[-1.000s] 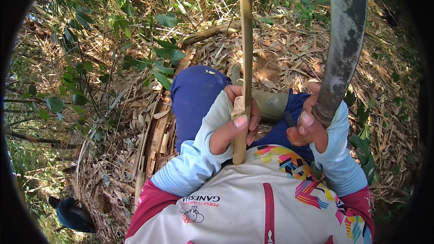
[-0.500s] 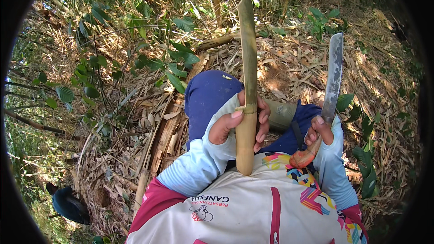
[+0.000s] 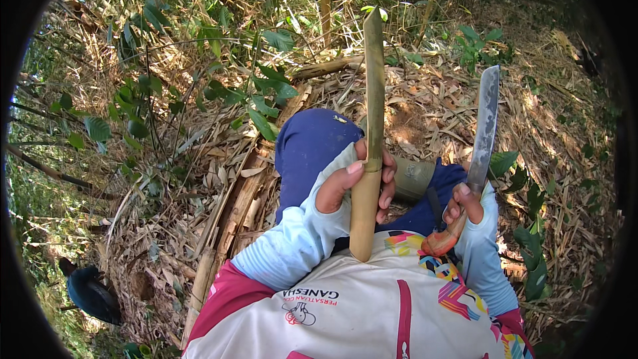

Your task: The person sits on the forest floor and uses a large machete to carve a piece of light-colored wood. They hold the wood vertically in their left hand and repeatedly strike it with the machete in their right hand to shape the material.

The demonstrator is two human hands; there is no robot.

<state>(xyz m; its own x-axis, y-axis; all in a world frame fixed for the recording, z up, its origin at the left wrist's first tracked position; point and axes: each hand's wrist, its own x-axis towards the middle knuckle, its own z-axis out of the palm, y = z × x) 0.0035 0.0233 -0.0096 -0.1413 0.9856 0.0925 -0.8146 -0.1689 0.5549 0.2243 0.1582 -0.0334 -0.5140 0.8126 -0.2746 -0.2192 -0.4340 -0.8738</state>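
Our left hand [image 3: 352, 186] grips the bamboo stick [image 3: 369, 139] upright — fingers wrapped round it; our right hand [image 3: 462, 205] clenches the knife [image 3: 480, 143], blade pointing up.

Sunlit ground [image 3: 425, 103] strewn with dry bamboo leaves, green shrubs [image 3: 166, 93] at left.

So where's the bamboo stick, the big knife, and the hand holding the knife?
bamboo stick [image 3: 373, 86], head view, on its upper shaft.
big knife [image 3: 484, 119], head view, middle of the blade.
right hand [image 3: 463, 203], head view, on the fingers around the knife's handle.
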